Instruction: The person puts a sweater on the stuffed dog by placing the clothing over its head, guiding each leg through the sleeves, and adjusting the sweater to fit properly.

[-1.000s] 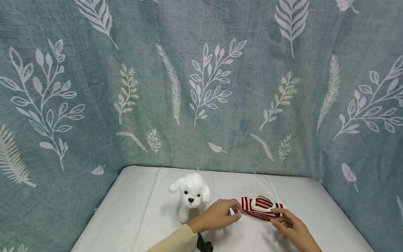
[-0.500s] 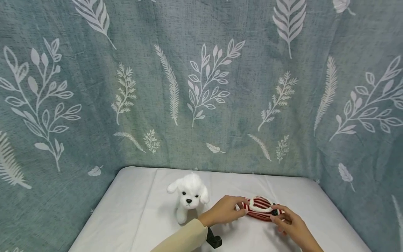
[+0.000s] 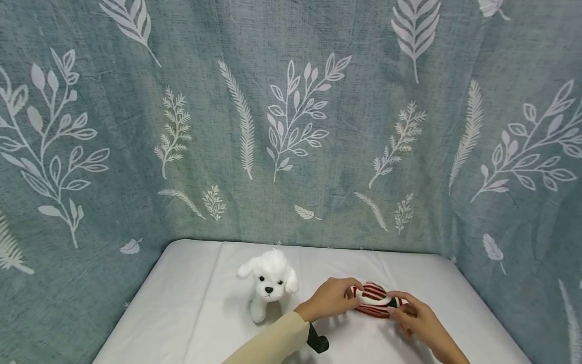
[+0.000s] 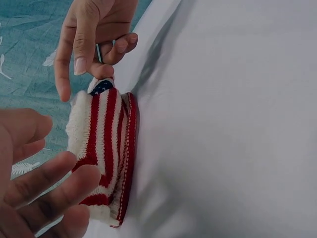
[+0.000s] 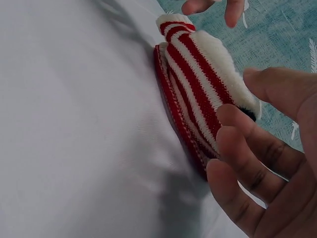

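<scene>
A small knitted sweater, striped red and white with a white ribbed collar and a dark starred patch, lies bunched on the white table. At its left end my left hand has its fingers over the knit. My right hand is at the patch end, thumb and fingers spread around the edge. In the left wrist view, the left fingers are loosely bent beside the sweater. In the right wrist view, the right fingertips meet the striped knit, thumb apart from them. Neither wrist view shows a firm pinch.
A white plush dog with floppy ears stands on the table to the left, behind my left forearm. A black device hangs under the left wrist. Blue-green leaf-patterned curtain encloses the table at the back and sides.
My left hand has moved right, from just beside the sweater to over its left end. My right hand has stayed at the right end, its fingers shifting slightly. The plush dog has stayed put.
</scene>
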{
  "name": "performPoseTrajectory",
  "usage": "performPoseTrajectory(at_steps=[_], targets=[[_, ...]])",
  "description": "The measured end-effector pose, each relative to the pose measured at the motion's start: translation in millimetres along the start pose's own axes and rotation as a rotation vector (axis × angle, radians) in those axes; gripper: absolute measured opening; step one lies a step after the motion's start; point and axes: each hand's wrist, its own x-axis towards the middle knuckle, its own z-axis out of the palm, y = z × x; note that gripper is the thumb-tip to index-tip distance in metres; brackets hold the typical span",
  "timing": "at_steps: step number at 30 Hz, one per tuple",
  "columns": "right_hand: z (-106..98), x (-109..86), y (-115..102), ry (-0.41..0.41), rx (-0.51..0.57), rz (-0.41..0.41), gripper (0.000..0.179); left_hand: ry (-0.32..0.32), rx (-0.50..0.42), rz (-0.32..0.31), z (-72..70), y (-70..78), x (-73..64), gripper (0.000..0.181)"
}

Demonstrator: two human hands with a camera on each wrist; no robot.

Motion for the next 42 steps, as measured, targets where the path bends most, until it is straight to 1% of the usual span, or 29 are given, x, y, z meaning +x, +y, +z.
performPoseTrajectory(at_steps=[4, 8, 14, 17, 23, 28, 30, 33, 37, 40, 42], targets=[[-1.5, 3.5, 0.6, -0.045, 0.009, -0.021, 0.063, -0.017, 0.014, -0.04, 2.8, 0.3, 5.0, 0.031], [-1.0, 7.4, 1.9, -0.08, 0.002, -0.031, 0.063, -0.035, 0.055, -0.045, 6.2, -0.2, 9.1, 0.032], [2.0, 11.8, 3.8, -0.083, -0.001, -0.062, 0.059, -0.041, 0.141, -0.036, 12.9, -2.2, 12.5, 0.031], [4.5, 13.3, 4.2, -0.079, -0.007, -0.065, 0.057, -0.042, 0.141, -0.041, 15.0, -2.8, 13.4, 0.03], [8.8, 14.8, 3.9, -0.03, -0.042, -0.07, 0.046, -0.046, 0.054, -0.096, 17.2, -1.3, 15.5, 0.03], [8.9, 13.8, 4.9, -0.017, -0.024, -0.087, 0.037, -0.054, -0.028, -0.123, 22.9, -4.8, 16.3, 0.026], [8.5, 13.6, 5.4, -0.021, -0.001, -0.079, 0.036, -0.055, -0.082, -0.133, 25.0, -8.0, 15.8, 0.022], [8.0, 13.1, 6.1, -0.02, 0.017, -0.06, 0.037, -0.061, -0.208, -0.155, 27.0, -13.3, 14.3, 0.017], [7.4, 12.7, 7.1, -0.025, 0.029, -0.034, 0.044, -0.073, -0.369, -0.17, 29.0, -18.6, 13.9, 0.012], [7.2, 13.0, 7.8, -0.049, 0.029, -0.041, 0.049, -0.073, -0.444, -0.177, 30.7, -18.7, 15.0, 0.008], [7.3, 13.1, 8.0, -0.064, 0.029, -0.046, 0.048, -0.069, -0.481, -0.189, 31.4, -17.1, 15.4, 0.007]])
